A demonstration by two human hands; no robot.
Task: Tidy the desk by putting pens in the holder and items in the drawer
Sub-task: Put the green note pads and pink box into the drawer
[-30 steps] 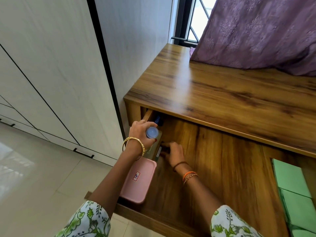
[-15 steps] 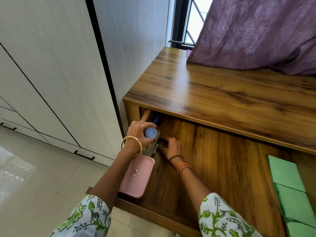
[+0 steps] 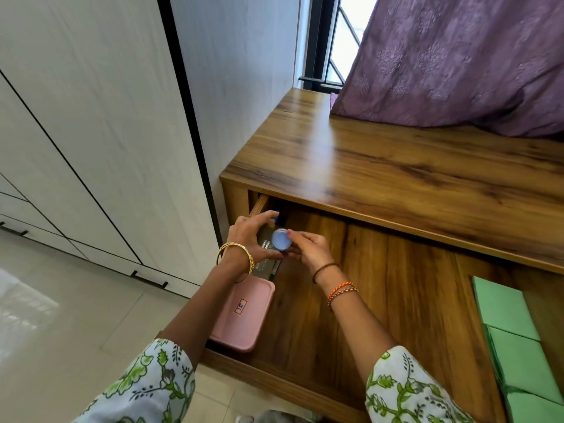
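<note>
The wooden drawer [image 3: 396, 300] is pulled out below the desk top [image 3: 396, 166]. Over its far left corner a small round container with a pale blue lid [image 3: 281, 239] is gripped from the right by my right hand [image 3: 308, 247]. My left hand [image 3: 251, 236] is beside it on the left, fingers spread, thumb under the container. Beneath the hands lie a dark booklet [image 3: 265, 261] and a pen [image 3: 276, 268]. A pink lidded box [image 3: 241, 317] sits at the drawer's front left.
Several green folded pads [image 3: 512, 337] lie along the drawer's right side. A purple curtain [image 3: 457, 62] hangs onto the back of the desk. White cupboard doors [image 3: 91, 132] stand to the left, with tiled floor [image 3: 61, 315] below.
My right hand has risen from the drawer floor and taken the blue-lidded container. My left hand, which held it before, has loosened with its fingers spread.
</note>
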